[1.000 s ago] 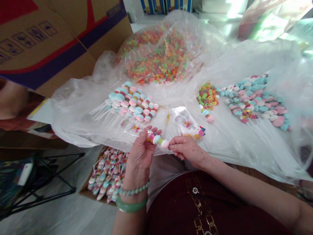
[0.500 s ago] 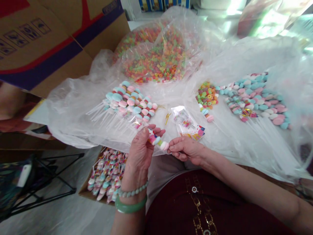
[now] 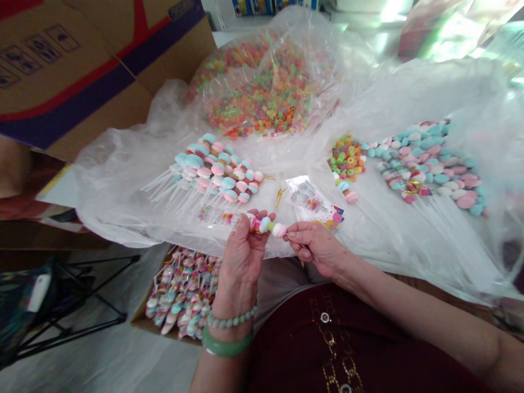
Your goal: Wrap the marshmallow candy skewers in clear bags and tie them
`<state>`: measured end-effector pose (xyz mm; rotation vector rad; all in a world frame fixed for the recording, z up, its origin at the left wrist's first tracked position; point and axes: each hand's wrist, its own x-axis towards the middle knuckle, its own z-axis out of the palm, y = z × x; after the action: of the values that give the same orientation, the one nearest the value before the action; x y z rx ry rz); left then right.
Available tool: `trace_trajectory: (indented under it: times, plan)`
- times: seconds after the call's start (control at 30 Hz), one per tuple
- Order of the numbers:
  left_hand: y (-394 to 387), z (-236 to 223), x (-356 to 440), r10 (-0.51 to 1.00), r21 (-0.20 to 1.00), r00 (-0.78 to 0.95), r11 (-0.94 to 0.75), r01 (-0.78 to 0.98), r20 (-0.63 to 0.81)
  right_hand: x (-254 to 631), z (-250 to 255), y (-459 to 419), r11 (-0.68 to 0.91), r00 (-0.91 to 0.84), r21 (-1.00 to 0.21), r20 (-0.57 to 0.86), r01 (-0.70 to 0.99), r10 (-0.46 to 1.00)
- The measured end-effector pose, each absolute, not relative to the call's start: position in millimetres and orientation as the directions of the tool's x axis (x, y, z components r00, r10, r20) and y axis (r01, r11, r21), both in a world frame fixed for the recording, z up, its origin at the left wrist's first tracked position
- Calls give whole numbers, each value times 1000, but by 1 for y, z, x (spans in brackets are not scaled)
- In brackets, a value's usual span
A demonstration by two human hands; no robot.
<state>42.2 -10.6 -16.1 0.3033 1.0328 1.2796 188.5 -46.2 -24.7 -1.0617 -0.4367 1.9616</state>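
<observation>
My left hand (image 3: 241, 256) is closed around a small clear printed bag (image 3: 219, 217) and the top of a candy skewer (image 3: 268, 225) of pastel discs. The skewer's stick end is pinched in my right hand (image 3: 315, 246), just to the right of the candies. Both hands hover at the near edge of the plastic-covered table (image 3: 135, 202). Beyond my left hand lies a pile of finished skewers (image 3: 216, 172). A small stack of printed bags (image 3: 315, 204) lies just beyond my right hand.
A large bag of coloured ring candies (image 3: 266, 93) sits at the back. A small heap of rings (image 3: 347, 158) and many pastel discs with sticks (image 3: 429, 164) lie right. A box of wrapped skewers (image 3: 184, 289) sits below left, cardboard boxes (image 3: 82, 65) behind.
Both hands have lifted a little and the skewer has turned more level, its candies sliding further toward the bag in my left hand.
</observation>
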Motion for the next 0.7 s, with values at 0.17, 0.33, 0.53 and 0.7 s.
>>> trace_trajectory:
  times: [0.17, 0.33, 0.53, 0.7]
  plan:
    - [-10, -19, 35, 914, 759, -80, 279, -588, -398, 200, -24, -43, -797, -602, -327, -527, -507, 599]
    - [-13, -19, 35, 929, 773, -54, 271, -574, -366, 207, -26, -41, -871, -768, -86, -436, -483, 469]
    - [-13, -19, 36, 925, 772, -39, 291, -565, -377, 193, -22, -50, -649, -374, -679, -535, -342, 757]
    - [-12, -21, 34, 913, 769, -99, 271, -579, -396, 189, -22, -52, -522, -327, -849, -473, -79, 818]
